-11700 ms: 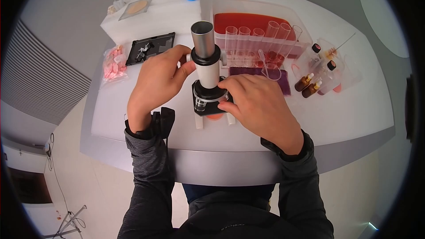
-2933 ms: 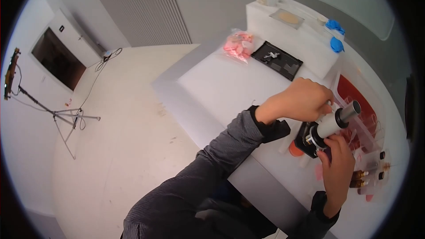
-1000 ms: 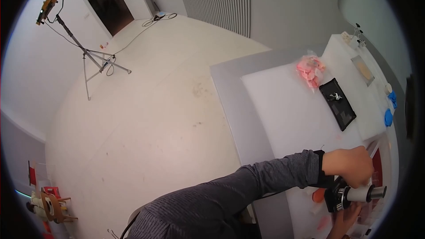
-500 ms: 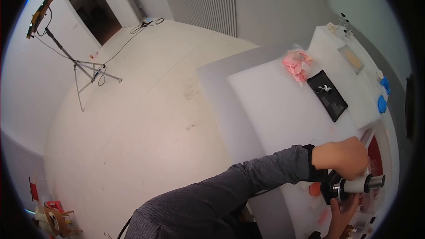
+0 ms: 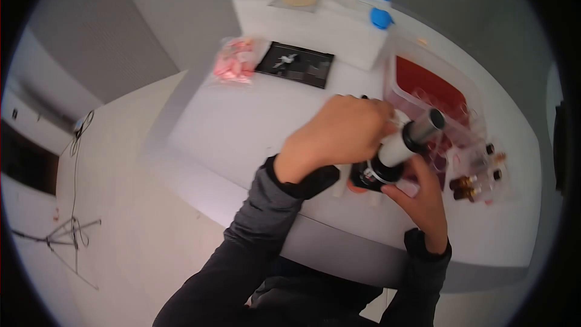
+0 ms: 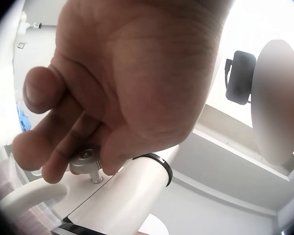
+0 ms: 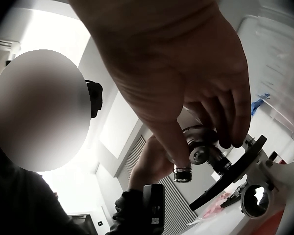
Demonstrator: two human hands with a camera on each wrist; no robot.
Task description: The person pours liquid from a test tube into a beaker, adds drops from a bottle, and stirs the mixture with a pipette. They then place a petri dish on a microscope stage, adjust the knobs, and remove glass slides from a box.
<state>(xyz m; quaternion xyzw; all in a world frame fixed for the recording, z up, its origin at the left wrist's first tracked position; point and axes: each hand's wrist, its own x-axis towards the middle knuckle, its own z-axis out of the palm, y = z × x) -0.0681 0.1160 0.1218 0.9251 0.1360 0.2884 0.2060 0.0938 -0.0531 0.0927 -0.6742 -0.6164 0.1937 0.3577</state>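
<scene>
Left hand (image 5: 339, 130) looks to be pinching the focus knob (image 6: 85, 160), right hand (image 5: 423, 197) gripping the nosepiece (image 7: 200, 155). The microscope (image 5: 396, 150)'s just near-side of the red tub (image 5: 430, 59). I'd go tiny turns, right hand steady.

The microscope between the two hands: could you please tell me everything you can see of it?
The microscope stands on the white table. It has a white barrel with black bands, a silver tube on top, objective lenses on a turret and a dark stage below; it looks metallic. The left hand has fingers around its silver side knob; the right hand grips around the turret.
</scene>
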